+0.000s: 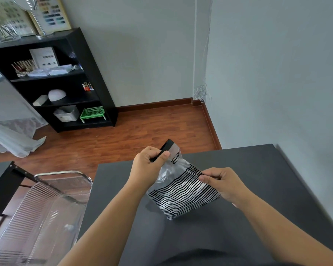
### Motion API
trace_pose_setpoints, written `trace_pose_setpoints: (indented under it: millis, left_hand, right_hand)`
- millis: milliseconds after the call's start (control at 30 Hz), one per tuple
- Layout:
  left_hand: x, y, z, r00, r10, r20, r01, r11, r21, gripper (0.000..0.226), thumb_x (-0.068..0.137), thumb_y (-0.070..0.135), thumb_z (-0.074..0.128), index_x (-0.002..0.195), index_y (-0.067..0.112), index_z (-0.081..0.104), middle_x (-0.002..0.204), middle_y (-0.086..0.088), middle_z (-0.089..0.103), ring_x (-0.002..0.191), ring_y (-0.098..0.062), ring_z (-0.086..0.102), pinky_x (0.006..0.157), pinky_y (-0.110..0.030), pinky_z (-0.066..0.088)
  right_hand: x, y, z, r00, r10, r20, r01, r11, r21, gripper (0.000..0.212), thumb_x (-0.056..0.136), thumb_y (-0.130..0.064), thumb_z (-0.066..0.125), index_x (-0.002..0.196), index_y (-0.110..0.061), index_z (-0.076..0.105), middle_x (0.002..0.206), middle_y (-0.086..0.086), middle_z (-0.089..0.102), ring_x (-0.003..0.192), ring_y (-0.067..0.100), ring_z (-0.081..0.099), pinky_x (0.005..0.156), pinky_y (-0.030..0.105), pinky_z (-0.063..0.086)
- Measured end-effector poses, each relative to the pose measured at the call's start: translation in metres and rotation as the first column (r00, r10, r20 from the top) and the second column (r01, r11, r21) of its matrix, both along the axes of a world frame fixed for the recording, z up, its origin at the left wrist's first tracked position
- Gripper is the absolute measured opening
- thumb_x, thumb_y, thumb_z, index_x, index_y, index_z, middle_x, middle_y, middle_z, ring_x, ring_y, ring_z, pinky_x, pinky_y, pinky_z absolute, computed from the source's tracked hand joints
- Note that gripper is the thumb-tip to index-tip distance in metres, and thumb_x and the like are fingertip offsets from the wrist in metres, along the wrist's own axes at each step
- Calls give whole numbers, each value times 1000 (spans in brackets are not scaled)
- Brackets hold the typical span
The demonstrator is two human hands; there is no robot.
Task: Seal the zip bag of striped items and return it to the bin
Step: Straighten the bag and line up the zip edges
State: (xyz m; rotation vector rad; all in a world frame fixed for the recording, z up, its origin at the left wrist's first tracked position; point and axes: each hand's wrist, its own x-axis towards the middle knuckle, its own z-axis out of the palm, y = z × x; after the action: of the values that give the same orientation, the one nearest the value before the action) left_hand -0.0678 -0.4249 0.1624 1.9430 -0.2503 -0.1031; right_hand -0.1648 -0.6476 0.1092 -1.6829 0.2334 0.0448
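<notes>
Head view: a zip bag (183, 191) printed with black and white stripes is held upright over the dark grey tabletop (258, 169), roughly at its middle. Whether the bag's bottom corner touches the surface cannot be told. The upper part of the bag is clear plastic, and a black closing strip (166, 147) runs along the top edge, tilted up to the far right.

The left hand (148, 166) is closed around the left end of the black strip, thumb pressed on the near side and the other fingers (152, 150) curled behind it. The right hand (221, 182) is pinched on the bag's right edge at the striped part, thumb and forefinger drawn together on the plastic, the remaining fingers loosely folded. Both forearms are seen reaching in from the near edge.

A clear plastic bin (46, 208) with ribbed walls is seen at near left, just beside the tabletop's left edge, well apart from the bag. Its inside is seen only blurred.

On the far left, a black shelf unit (79, 60) is stood against the wall on the wooden floor (152, 131); a green basket (92, 112) is seen on its lowest shelf.
</notes>
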Motion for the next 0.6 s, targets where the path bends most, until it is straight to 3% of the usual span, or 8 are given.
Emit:
trace_pose_setpoints:
  millis: [100, 233, 400, 500, 600]
  left_hand:
    - [6, 6, 4, 999, 37, 18, -37, 999, -29, 22, 89, 28, 71, 67, 28, 72, 76, 18, 65, 61, 3, 54, 57, -17, 43]
    - [11, 11, 8, 996, 89, 10, -88, 993, -76, 15, 89, 28, 72, 75, 24, 77, 86, 10, 70, 72, -8, 60, 63, -29, 49]
    - [2, 8, 12, 998, -55, 35, 56, 998, -6, 13, 86, 28, 74, 79, 18, 77, 88, 6, 68, 75, -12, 60, 66, -30, 50]
    - [-5, 0, 15, 979, -185, 90, 178, 981, 80, 11, 83, 28, 77, 73, 23, 75, 83, 11, 66, 73, -6, 61, 66, -19, 46]
    - [-14, -11, 15, 957, -266, 117, 247, 956, 157, 11, 80, 29, 80, 74, 21, 75, 84, 9, 66, 74, -6, 61, 68, -19, 47]
  right_hand:
    - [-4, -5, -6, 999, -24, -31, 27, 995, 99, 24, 74, -30, 75, 93, -17, 81, 95, 6, 78, 95, 23, 73, 90, 36, 55]
    - [-7, -12, -11, 996, -46, -75, 55, 990, 128, 32, 71, -31, 76, 97, -13, 80, 96, 9, 78, 96, 27, 72, 95, 45, 53]
    - [-1, -12, 6, 996, 64, -57, -62, 997, 44, 28, 84, -25, 73, 111, -18, 75, 103, -4, 77, 99, 14, 71, 88, 30, 53]
    - [13, -2, 35, 995, 82, 54, -81, 997, -13, 43, 75, -48, 72, 116, -36, 69, 108, -17, 74, 103, -1, 66, 86, 13, 48]
    - [30, 7, 55, 982, 123, 144, -110, 989, -98, 29, 78, -45, 74, 105, -33, 75, 101, -13, 76, 94, 2, 68, 82, 15, 52]
